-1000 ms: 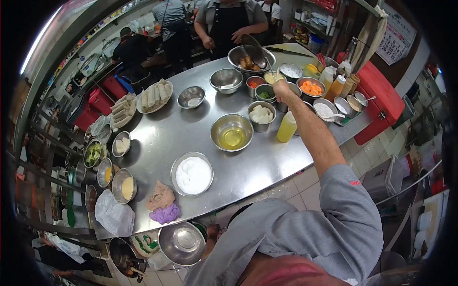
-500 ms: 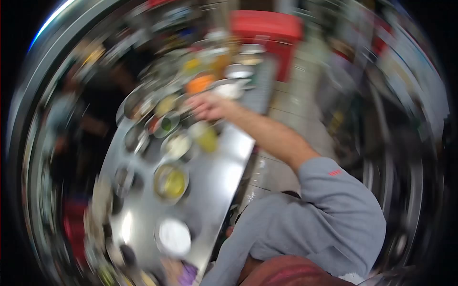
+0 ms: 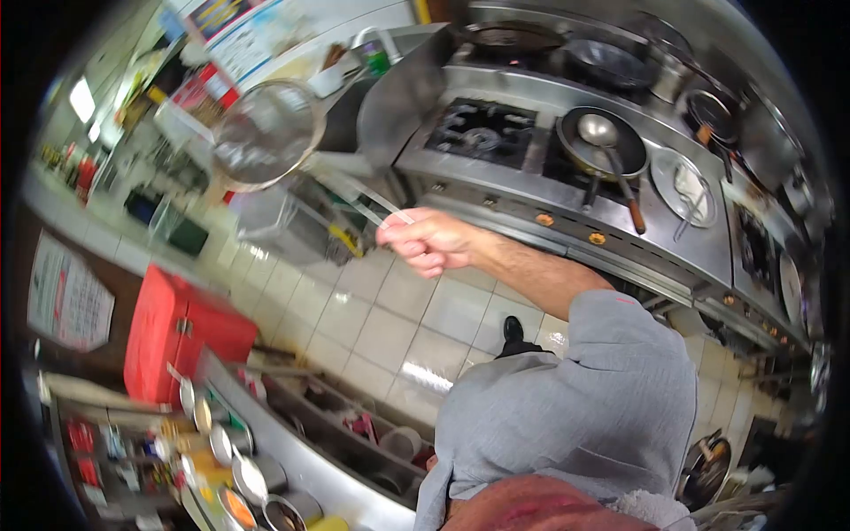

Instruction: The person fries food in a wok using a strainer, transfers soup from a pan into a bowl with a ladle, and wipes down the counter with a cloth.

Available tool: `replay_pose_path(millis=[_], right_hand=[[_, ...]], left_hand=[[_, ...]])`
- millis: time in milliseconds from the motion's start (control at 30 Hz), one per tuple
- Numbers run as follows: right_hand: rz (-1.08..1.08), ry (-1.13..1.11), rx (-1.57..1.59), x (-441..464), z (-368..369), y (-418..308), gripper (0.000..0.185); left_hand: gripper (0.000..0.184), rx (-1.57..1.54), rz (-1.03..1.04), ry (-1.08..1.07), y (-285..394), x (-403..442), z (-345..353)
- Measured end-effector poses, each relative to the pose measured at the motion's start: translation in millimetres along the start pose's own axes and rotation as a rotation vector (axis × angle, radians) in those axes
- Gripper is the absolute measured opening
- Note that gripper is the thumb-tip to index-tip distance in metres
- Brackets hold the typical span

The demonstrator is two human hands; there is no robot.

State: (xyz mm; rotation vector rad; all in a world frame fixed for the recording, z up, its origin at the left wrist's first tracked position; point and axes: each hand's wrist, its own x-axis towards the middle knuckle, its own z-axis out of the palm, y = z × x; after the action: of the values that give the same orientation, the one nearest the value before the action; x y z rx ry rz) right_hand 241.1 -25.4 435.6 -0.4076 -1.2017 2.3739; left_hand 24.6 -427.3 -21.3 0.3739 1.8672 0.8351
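Observation:
My right hand (image 3: 429, 241) is stretched out over the tiled floor, its fingers closed round the long wire handle of a large round mesh strainer (image 3: 268, 133). The strainer's bowl is tilted and held out to the far left, in front of the sink area. Only a small skin-coloured patch shows past the shirt's left edge, perhaps part of my left hand; its fingers are hidden. Farther right, a black frying pan (image 3: 602, 142) sits on the stove with a ladle (image 3: 611, 155) lying in it.
The stove (image 3: 482, 164) runs along the right, with a metal plate (image 3: 686, 190) on it. At lower left stand a red bin (image 3: 181, 332) and a steel counter (image 3: 328, 482) with several food containers. A grey bin (image 3: 283, 217) stands below the strainer.
The view has swung from the steel counter to the stove and sink side. My right hand, earlier blurred above the counter's containers, now holds the strainer over the floor.

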Motion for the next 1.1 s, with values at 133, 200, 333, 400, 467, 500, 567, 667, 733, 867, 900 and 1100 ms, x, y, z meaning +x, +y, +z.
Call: replay_pose_path(millis=[133, 200, 333, 400, 467, 500, 567, 667, 733, 867, 900, 1100], right_hand=[[-0.291, 0.460, 0.168, -77.7, -97.4, -51.5, 0.010], [-0.409, 0.760, 0.158, -108.7, -140.1, -74.4, 0.011], [-0.659, 1.004, 0.298, -177.0, -232.0, -109.7, 0.008], [-0.793, 1.102, 0.312, -209.6, -269.8, -131.1, 0.013], [-0.939, 1.077, 0.295, -245.4, -320.2, -143.0, 0.019], [-0.957, 1.080, 0.363, -262.3, -328.1, -155.8, 0.015], [-1.062, 1.230, 0.317, -288.6, -340.7, -178.5, 0.017], [-1.052, 1.232, 0.137, -367.9, -417.2, -204.7, 0.018], [-1.044, 1.298, 0.195, -408.7, -446.5, -234.2, 0.021], [-1.083, 1.674, 0.121, -465.1, -495.3, -235.7, 0.033], [-1.009, 1.675, 0.208, -490.8, -521.9, -225.9, 0.050], [-0.727, 1.937, -0.113, -410.9, -416.6, -198.8, 0.053]], left_hand=[[0.015, 0.139, 0.078, -0.136, 74.0, 59.7, 55.2], [0.015, 0.196, 0.116, -0.192, 109.8, 81.6, 88.4], [0.015, 0.266, 0.210, -0.279, 175.3, 119.4, 149.7], [0.015, 0.268, 0.269, -0.313, 209.9, 135.1, 174.8], [0.015, 0.239, 0.314, -0.339, 250.8, 147.8, 205.1], [0.015, 0.209, 0.307, -0.333, 272.5, 153.0, 220.8], [0.013, 0.158, 0.200, -0.259, 308.7, 160.4, 248.2], [0.023, 0.090, 0.089, -0.239, 337.5, 185.1, 264.6], [0.023, 0.130, 0.062, -0.256, 352.5, 194.1, 266.3], [0.024, 0.176, 0.148, -0.466, 339.0, 240.6, 253.9], [0.017, 0.807, 0.585, -0.586, 317.0, 278.3, 249.2], [0.011, 1.337, 0.774, -0.821, 370.5, 331.6, 252.4]])
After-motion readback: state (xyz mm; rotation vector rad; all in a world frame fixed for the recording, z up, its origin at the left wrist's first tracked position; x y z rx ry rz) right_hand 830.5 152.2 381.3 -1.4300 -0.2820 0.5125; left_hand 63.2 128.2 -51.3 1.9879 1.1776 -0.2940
